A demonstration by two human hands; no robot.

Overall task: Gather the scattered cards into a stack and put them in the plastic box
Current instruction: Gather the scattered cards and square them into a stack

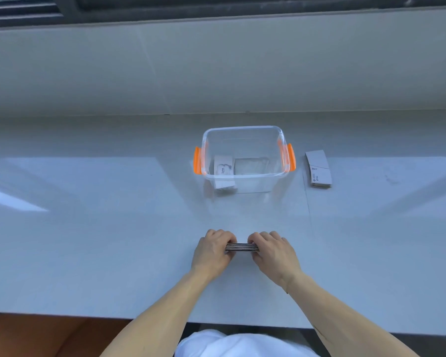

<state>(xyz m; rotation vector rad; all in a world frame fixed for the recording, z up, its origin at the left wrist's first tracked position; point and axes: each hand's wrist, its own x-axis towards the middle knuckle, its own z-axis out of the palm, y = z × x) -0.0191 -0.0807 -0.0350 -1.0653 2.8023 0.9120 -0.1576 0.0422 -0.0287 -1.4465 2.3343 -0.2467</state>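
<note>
The left hand (213,249) and the right hand (272,249) grasp a stack of cards (242,247) by its two ends, on the near part of the table (113,240). The clear plastic box (245,130) with orange handles stands further back, with cards inside. Another pile of cards (318,169) lies just beside its right side.

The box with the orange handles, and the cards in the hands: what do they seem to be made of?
The box looks like clear, glossy plastic: the counter and some cards show through its walls. Its orange handles look like opaque plastic. The stack of cards between the left hand and right hand seems to be thin card or paper, though only layered edges show.
</note>
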